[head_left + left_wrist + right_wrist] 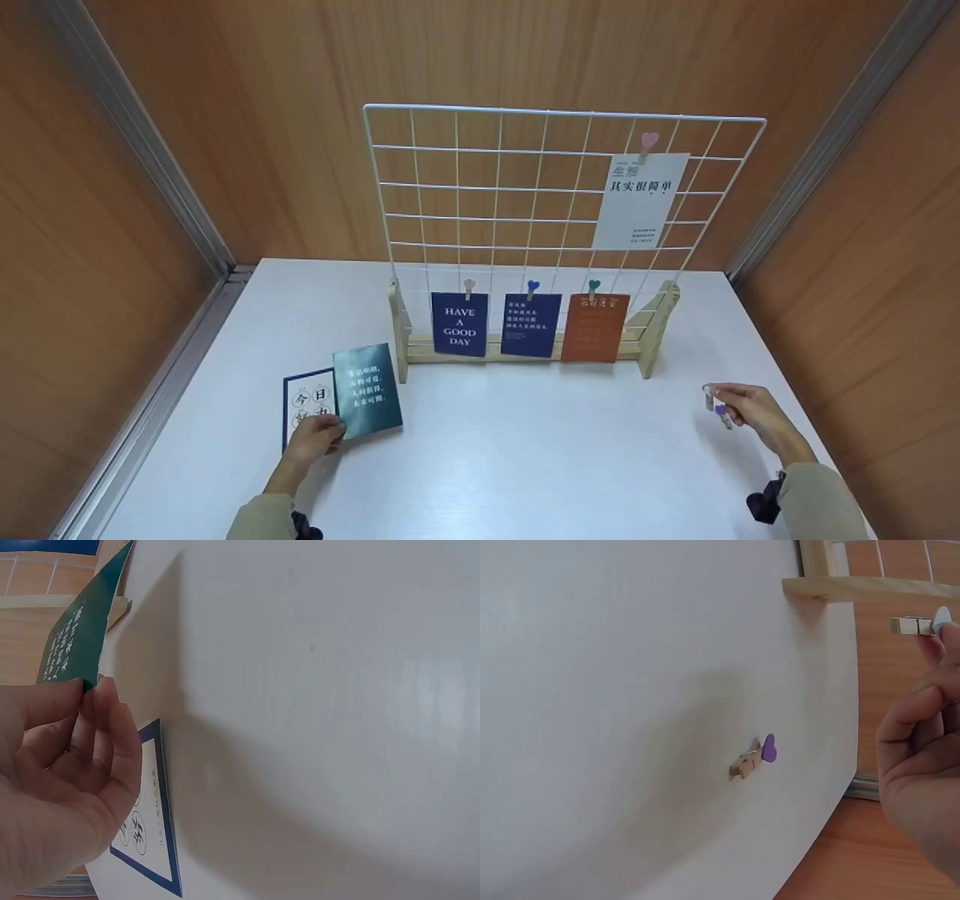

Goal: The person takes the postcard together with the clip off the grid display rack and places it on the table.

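My left hand (313, 439) pinches a green card (367, 391) with white writing by its lower left corner. The left wrist view shows this card (86, 630) tilted up off the table. Beneath that hand lies a white card with a dark blue border (154, 817), partly covered. At the right, my right hand (754, 411) holds a small wooden clothespin with a pale heart (915, 625) between thumb and fingers. A second clothespin, with a purple heart (769, 748), lies on the table below that hand.
A white wire grid (480, 184) stands in a wooden base (652, 337) at the back of the table. Clothespins hold a white card (641, 214) at its upper right. Along the bottom hang two blue cards (459, 330) and an orange card (595, 330). Wooden walls (112, 187) enclose the table.
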`<action>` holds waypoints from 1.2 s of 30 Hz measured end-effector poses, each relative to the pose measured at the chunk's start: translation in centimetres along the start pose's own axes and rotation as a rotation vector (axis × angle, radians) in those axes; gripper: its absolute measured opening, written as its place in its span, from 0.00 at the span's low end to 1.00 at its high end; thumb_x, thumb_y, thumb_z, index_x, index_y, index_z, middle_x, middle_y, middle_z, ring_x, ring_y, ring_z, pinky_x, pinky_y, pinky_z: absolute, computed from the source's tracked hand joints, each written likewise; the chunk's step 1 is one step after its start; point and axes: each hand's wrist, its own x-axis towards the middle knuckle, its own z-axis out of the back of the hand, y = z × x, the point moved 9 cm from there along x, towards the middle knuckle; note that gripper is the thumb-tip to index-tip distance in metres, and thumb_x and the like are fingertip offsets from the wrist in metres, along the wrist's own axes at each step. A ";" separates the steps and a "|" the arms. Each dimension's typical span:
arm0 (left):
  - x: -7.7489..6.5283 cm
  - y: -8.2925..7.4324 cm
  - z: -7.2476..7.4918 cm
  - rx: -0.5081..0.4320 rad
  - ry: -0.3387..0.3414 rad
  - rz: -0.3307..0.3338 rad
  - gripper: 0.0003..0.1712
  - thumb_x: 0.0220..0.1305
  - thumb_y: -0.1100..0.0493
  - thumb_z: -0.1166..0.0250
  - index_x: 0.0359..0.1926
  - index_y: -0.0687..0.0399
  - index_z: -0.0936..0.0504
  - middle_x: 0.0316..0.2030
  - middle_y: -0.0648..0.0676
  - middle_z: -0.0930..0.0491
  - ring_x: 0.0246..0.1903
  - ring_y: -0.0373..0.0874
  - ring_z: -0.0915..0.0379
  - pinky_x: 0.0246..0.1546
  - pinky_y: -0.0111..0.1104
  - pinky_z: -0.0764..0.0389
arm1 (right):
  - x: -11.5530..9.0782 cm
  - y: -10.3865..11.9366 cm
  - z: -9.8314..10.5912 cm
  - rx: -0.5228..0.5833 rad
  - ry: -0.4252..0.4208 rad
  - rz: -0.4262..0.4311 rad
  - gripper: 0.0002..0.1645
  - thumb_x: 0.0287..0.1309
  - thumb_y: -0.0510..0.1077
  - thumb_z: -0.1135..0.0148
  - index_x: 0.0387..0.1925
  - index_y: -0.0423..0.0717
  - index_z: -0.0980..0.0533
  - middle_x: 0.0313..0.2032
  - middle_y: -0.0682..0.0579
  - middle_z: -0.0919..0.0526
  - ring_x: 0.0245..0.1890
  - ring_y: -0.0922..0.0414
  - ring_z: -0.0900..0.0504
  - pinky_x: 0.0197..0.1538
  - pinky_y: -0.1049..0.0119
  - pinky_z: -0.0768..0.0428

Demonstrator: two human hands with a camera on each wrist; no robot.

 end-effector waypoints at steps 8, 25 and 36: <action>0.1 0.7 -0.4 -0.008 0.007 0.023 0.13 0.60 0.69 0.49 0.43 0.78 0.30 0.32 0.61 0.25 0.31 0.49 0.27 0.33 0.37 0.24 | 0.2 -1.9 -0.4 -0.044 0.003 -0.061 0.25 0.58 0.47 0.46 0.48 0.29 0.30 0.20 0.53 0.30 0.18 0.63 0.33 0.24 0.70 0.30; 0.2 1.3 -1.0 0.047 0.010 0.022 0.14 0.58 0.69 0.47 0.42 0.79 0.29 0.29 0.58 0.25 0.28 0.45 0.27 0.30 0.34 0.24 | 0.9 -5.4 -1.2 -0.070 -0.028 -0.143 0.23 0.57 0.46 0.45 0.45 0.30 0.28 0.17 0.55 0.30 0.17 0.62 0.34 0.21 0.71 0.33; 0.4 1.7 -1.1 0.072 -0.008 0.034 0.09 0.58 0.68 0.47 0.36 0.73 0.26 0.27 0.57 0.26 0.26 0.45 0.29 0.27 0.33 0.26 | 1.1 -6.5 -1.4 -0.100 -0.054 -0.133 0.21 0.58 0.43 0.48 0.45 0.29 0.28 0.14 0.56 0.31 0.15 0.63 0.36 0.19 0.72 0.36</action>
